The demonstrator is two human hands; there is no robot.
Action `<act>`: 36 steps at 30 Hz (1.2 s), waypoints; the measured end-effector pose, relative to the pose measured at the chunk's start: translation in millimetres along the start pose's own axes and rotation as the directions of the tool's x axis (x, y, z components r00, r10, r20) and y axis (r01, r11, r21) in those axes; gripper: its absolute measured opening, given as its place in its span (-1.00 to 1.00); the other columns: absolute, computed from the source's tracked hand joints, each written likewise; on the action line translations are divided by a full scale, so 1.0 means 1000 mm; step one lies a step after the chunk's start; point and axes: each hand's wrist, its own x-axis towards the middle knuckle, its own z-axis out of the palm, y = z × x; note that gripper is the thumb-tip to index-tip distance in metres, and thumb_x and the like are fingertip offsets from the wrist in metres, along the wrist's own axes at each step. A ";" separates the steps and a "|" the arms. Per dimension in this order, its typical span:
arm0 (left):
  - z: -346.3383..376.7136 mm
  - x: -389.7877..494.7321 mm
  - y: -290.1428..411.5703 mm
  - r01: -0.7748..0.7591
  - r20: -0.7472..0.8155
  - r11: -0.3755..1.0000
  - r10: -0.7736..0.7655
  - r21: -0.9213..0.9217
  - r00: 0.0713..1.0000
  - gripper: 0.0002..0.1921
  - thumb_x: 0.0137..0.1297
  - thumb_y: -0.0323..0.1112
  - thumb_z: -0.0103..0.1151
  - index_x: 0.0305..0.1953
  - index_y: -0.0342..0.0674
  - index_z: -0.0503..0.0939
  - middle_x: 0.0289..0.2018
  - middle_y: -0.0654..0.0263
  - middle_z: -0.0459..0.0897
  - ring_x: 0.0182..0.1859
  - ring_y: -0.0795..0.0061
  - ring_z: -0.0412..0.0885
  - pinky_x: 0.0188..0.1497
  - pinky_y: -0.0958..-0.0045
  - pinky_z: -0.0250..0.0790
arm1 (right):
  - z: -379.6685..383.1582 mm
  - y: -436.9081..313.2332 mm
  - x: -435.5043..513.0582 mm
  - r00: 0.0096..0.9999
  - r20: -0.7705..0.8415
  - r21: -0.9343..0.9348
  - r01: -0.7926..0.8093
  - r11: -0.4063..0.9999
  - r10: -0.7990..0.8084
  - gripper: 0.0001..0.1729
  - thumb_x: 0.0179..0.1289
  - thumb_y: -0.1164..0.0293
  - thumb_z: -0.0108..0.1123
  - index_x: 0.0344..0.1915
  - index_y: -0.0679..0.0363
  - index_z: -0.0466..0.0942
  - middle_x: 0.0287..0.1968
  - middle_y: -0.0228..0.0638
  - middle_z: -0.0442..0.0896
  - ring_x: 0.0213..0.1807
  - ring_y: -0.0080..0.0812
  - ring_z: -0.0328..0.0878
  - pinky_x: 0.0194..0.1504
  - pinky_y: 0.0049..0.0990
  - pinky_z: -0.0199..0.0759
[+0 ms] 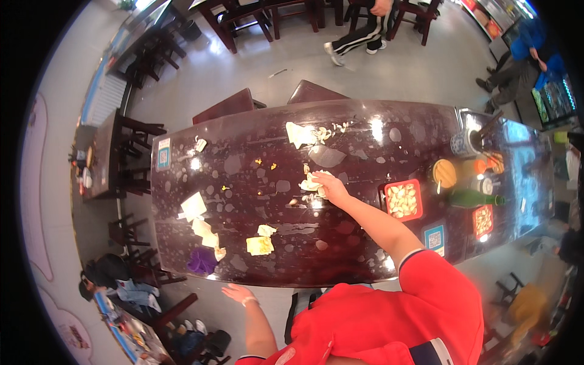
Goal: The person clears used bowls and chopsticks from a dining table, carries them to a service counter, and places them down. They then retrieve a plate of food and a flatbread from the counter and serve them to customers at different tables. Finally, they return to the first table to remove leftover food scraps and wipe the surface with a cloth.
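Observation:
My right hand [333, 189] reaches over the dark wooden table [246, 150], fingers closed over a crumpled tissue [310, 183]. Bits of shell lie around it. Farther back are another crumpled tissue [299, 135] and pale scraps [323, 134]. My left hand [238, 293] is apart from the table, just off its front edge, with spread fingers and nothing in it. Nearest to it lie a purple cloth [202, 261] and a row of used tissues [205, 232]. A yellow-stained tissue [260, 246] sits farther right. Small yellow food bits [273, 166] dot the tabletop.
To the right stand a red tray of garlic cloves [403, 200], a wooden-lidded jar [445, 173], a green bottle [474, 199] and a blue-and-white pot [464, 142]. Chairs [226, 106] adjoin the far edge. One person walks beyond; others sit around the room.

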 end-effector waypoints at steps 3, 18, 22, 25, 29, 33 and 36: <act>0.026 0.039 0.011 0.228 -0.072 0.968 -0.236 -0.107 0.969 -0.27 0.50 0.05 -0.26 0.34 -0.61 0.08 0.36 -0.31 0.12 0.44 -0.11 0.07 0.50 0.11 -0.11 | -0.014 -0.016 0.026 0.888 -0.229 0.579 -0.206 0.789 0.399 -0.74 0.27 0.48 0.12 -0.05 0.25 0.58 -0.03 -0.16 0.64 -0.02 -0.24 0.59 -0.04 -0.32 0.52; 0.048 0.036 0.037 0.666 -0.175 0.744 -0.649 0.058 0.740 -0.31 0.44 0.18 -0.26 0.25 -0.38 0.31 0.09 -0.13 0.54 0.08 -0.15 0.54 0.12 0.00 0.40 | 0.023 0.126 0.126 0.925 -0.201 0.332 -0.246 0.911 0.323 -0.50 0.30 0.68 -0.01 0.24 0.23 0.47 -0.03 -0.45 0.60 -0.24 -0.66 0.46 -0.19 -0.67 0.33; 0.049 0.036 0.027 0.672 -0.173 0.735 -0.653 0.088 0.737 -0.31 0.44 0.20 -0.29 0.25 -0.36 0.29 0.07 -0.12 0.55 0.06 -0.14 0.55 0.11 0.00 0.41 | 0.059 0.082 0.126 0.960 0.114 0.320 -0.279 0.905 0.256 -0.42 0.19 0.77 -0.05 0.20 0.17 0.52 0.18 -0.37 0.56 -0.35 -0.69 0.45 -0.28 -0.71 0.36; 0.048 0.037 0.032 0.684 -0.159 0.725 -0.668 0.084 0.727 -0.30 0.44 0.21 -0.30 0.24 -0.36 0.30 0.07 -0.13 0.54 0.05 -0.14 0.56 0.10 0.00 0.41 | 0.076 0.041 0.092 0.879 0.340 0.360 -0.451 0.817 0.335 -0.40 0.16 0.79 -0.05 0.17 0.13 0.55 0.18 -0.37 0.57 -0.29 -0.68 0.53 -0.23 -0.70 0.42; 0.047 0.038 0.036 0.664 -0.148 0.744 -0.651 0.067 0.744 -0.28 0.43 0.23 -0.31 0.25 -0.38 0.28 0.07 -0.16 0.54 0.05 -0.16 0.56 0.08 -0.04 0.42 | 0.089 -0.003 0.041 0.828 0.544 0.212 -0.295 0.932 0.138 -0.48 0.15 0.78 -0.02 0.08 0.20 0.58 0.14 -0.30 0.62 -0.03 -0.43 0.59 0.05 -0.52 0.42; 0.050 0.038 0.031 0.687 -0.175 0.720 -0.667 0.099 0.725 -0.30 0.42 0.22 -0.28 0.23 -0.34 0.32 0.09 -0.08 0.55 0.04 -0.12 0.58 0.07 -0.03 0.44 | 0.078 -0.028 0.028 0.867 0.367 0.310 -0.455 0.835 0.337 -0.55 0.17 0.76 0.03 0.02 0.17 0.60 0.13 -0.18 0.60 0.14 -0.30 0.54 0.15 -0.43 0.37; 0.049 0.039 0.038 0.707 -0.147 0.699 -0.693 0.103 0.706 -0.31 0.41 0.22 -0.27 0.22 -0.32 0.31 0.05 -0.06 0.57 0.01 -0.12 0.59 0.03 -0.04 0.45 | 0.044 -0.018 0.036 0.992 0.096 -0.177 -0.060 0.982 0.078 -0.58 0.18 0.60 0.16 0.06 0.11 0.58 0.21 -0.08 0.49 0.31 -0.08 0.34 0.30 -0.22 0.18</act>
